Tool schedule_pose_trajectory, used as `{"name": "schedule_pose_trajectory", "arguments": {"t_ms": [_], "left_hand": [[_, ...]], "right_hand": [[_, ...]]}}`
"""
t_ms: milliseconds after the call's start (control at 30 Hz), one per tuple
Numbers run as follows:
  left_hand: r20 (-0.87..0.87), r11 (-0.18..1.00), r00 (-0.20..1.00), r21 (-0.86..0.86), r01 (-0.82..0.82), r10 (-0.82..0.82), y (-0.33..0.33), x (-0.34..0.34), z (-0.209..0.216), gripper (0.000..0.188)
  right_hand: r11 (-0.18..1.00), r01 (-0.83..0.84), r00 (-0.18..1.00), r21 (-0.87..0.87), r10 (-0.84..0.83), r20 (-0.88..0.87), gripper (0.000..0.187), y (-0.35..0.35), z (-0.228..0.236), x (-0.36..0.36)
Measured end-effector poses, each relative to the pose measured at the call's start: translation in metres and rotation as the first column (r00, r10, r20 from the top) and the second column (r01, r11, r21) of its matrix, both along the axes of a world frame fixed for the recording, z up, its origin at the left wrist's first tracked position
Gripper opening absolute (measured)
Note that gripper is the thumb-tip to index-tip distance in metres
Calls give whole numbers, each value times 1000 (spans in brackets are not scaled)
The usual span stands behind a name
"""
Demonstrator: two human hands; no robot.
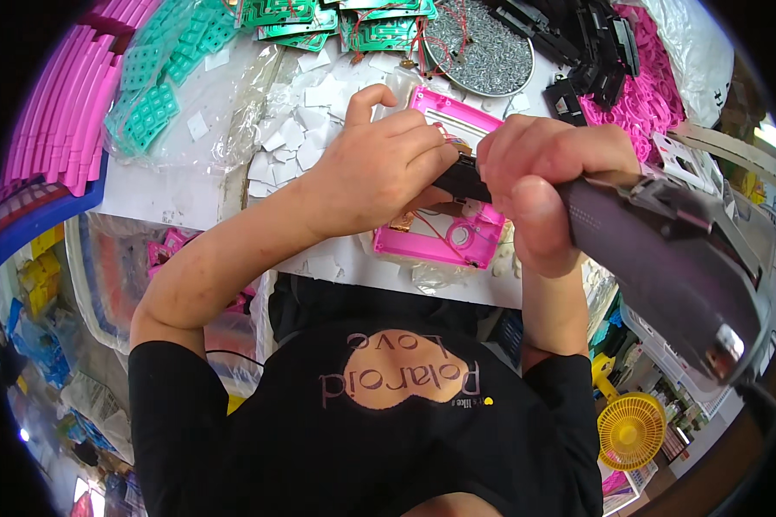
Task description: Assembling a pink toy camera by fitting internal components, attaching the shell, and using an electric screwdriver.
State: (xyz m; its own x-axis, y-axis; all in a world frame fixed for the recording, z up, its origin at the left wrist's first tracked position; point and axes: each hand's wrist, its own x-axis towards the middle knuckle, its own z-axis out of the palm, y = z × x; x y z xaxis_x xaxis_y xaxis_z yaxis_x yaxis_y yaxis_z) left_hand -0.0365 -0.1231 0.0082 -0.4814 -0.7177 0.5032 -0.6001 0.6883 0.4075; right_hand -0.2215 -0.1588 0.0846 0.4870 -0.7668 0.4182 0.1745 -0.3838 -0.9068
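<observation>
My right hand (pixel 553 177) is wrapped round the dark body of a corded electric screwdriver (pixel 655 267), whose front end points left over the work. Beneath both hands lies an open pink plastic casing (pixel 427 248) with red wires and a round pink ring inside. My left hand (pixel 384 168) rests over the casing's left side, its fingers curled in next to the screwdriver's front end and one finger bent up. What these fingers pinch is hidden. The screwdriver's tip is also out of sight behind my fingers.
White paper squares (pixel 306 129) lie left of the casing. Beyond are green circuit boards (pixel 384 34), a round tray of small screws (pixel 483 52), black plastic parts (pixel 595 52) and pink strips (pixel 651 77). Teal keypads (pixel 151 108) and stacked pink shells (pixel 60 112) stand at left, a yellow fan (pixel 631 431) lower right.
</observation>
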Motion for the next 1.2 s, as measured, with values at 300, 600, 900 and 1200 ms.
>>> {"name": "schedule_pose_trajectory", "arguments": {"t_ms": [300, 600, 900, 1200], "left_hand": [[-98, 996, 995, 87, 18, -9, -6, 2, -2, 40], [-385, 956, 908, 288, -53, 166, -12, -4, -4, 50], [-117, 938, 957, 261, -227, 264, 9, -17, 2, 52], [-156, 933, 929, 194, -304, 335, 2, -21, 2, 46]], "right_hand": [[718, 424, 816, -552, -567, -111, 89, 36, 15, -56], [935, 160, 703, -318, -334, -628, 32, 5, -21, -51], [890, 453, 599, -47, -342, -724, 26, -33, -16, -40], [935, 28, 714, -353, -265, -648, 51, 8, -25, -49]]}}
